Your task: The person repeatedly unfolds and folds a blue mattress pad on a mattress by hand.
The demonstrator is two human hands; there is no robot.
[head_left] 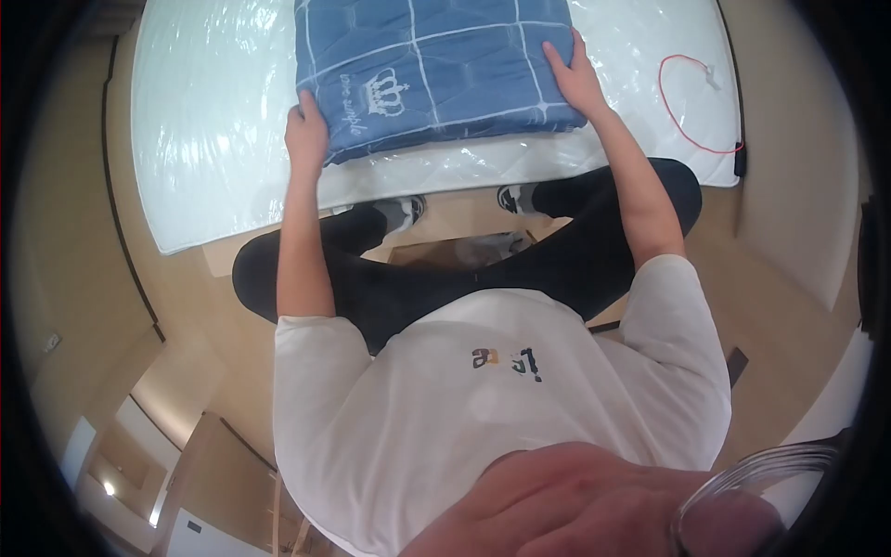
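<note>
A folded blue quilt (483, 70) with white grid lines and a white crown print lies in front of me on a plastic-wrapped white mattress (213, 121). My left hand (306, 133) holds the quilt's near left edge, its fingers partly hidden at the side. Higher up on the opposite edge, my right hand (577, 82) has its thumb on top of the fabric and its fingers along the side. Both hands are closed on the quilt, which runs out of view at the top.
A thin red cable (661, 93) with a pale connector end loops across the mattress at the right. Below the mattress edge, a brown open box or recess (418, 255) shows between my bent legs. Pale wood-toned floor (223, 343) surrounds the mattress.
</note>
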